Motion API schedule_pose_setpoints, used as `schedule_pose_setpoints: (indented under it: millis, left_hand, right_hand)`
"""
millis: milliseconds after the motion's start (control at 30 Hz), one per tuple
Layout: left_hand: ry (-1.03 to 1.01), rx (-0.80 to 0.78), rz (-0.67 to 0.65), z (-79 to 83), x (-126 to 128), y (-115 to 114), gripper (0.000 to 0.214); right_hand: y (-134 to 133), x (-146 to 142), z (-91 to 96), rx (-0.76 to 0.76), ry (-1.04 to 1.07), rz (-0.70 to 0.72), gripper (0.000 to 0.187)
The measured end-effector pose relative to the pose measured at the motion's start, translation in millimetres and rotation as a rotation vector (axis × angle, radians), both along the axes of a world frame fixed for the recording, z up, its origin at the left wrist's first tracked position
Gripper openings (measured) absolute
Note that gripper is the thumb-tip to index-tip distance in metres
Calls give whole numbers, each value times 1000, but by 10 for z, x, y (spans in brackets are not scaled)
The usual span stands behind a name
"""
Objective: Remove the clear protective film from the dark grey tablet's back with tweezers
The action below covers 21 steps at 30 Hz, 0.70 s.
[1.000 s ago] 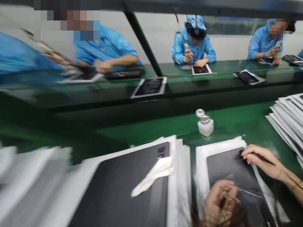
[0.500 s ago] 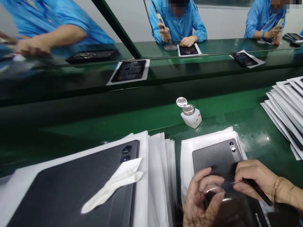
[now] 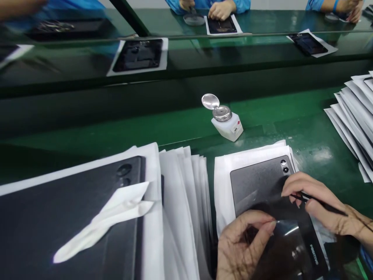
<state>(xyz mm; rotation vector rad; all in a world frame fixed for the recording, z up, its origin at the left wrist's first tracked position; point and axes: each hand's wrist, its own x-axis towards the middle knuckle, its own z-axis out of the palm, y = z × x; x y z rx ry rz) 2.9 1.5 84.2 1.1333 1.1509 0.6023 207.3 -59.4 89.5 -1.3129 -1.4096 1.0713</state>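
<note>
A dark grey tablet back point(image 3: 250, 182) with two camera lenses lies on white sheets point(image 3: 223, 194) at the lower right. Above it my left hand point(image 3: 244, 243) pinches a clear plastic film point(image 3: 287, 233) between thumb and forefinger. The film hangs over the lower part of the tablet. My right hand point(image 3: 317, 202) holds black tweezers point(image 3: 326, 205) by the tablet's right edge, near the lenses. Their tips appear apart from the film.
At the left, a larger-looking tablet point(image 3: 72, 202) tops a stack of white sheets, with a folded white wipe point(image 3: 101, 223) on it. A white pump bottle point(image 3: 229, 126) stands behind, lid up. More sheets point(image 3: 355, 112) are stacked at right. Co-workers' hands point(image 3: 221, 9) are across the bench.
The view has tilted downward. My left hand now pinches the film alone, and my right hand has let go of it and moved away, the tweezers still in its fingers.
</note>
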Motion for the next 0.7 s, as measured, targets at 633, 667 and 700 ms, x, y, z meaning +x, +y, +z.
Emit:
schedule_pose_setpoints:
  millis: [633, 667, 700]
  left_hand:
    - [-21, 80, -95, -30, -57, 40, 13]
    - [-34, 98, -132, -67, -83, 47, 12]
    - [-46, 112, -161, -102, -107, 54, 11]
  right_hand:
    - [-43, -162, -156, -178, 427, -242, 15]
    - [-50, -170, -168, -189, 448, -245, 15]
    - [-54, -177, -178, -197, 470, -247, 15]
